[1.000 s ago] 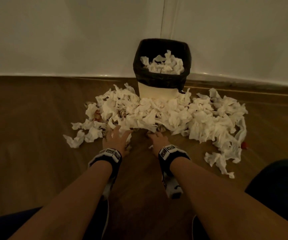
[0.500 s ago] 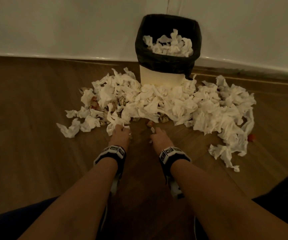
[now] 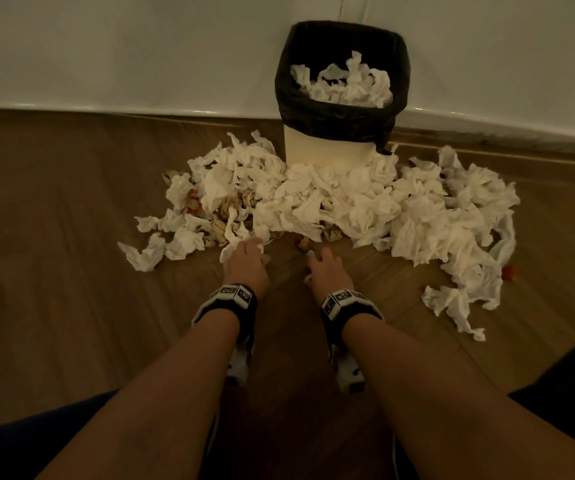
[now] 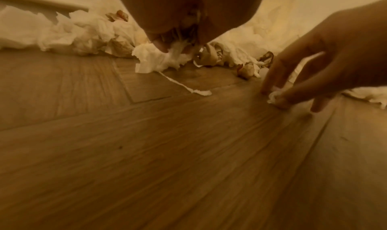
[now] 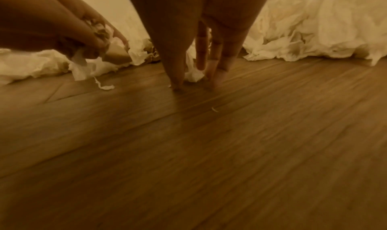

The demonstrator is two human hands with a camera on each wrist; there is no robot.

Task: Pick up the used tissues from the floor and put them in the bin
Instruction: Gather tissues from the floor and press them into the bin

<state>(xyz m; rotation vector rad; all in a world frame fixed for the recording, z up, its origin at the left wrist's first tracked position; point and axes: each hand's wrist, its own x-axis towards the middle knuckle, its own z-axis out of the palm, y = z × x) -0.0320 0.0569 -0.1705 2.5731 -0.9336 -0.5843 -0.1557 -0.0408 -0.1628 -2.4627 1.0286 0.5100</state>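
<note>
The bin [image 3: 343, 98] by the wall already has some tissues in it, but a big pile of used tissues [image 3: 331, 202] is still on the floor, and the left hand [image 3: 248, 261] grips a bunch while the right hand [image 3: 325, 271] pinches a small scrap [image 4: 275, 95].

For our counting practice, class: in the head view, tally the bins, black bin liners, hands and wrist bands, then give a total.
Bin: 1
Black bin liner: 1
Hands: 2, the left hand gripping tissues, the right hand pinching a tissue scrap
Wrist bands: 2
Total: 6
</note>
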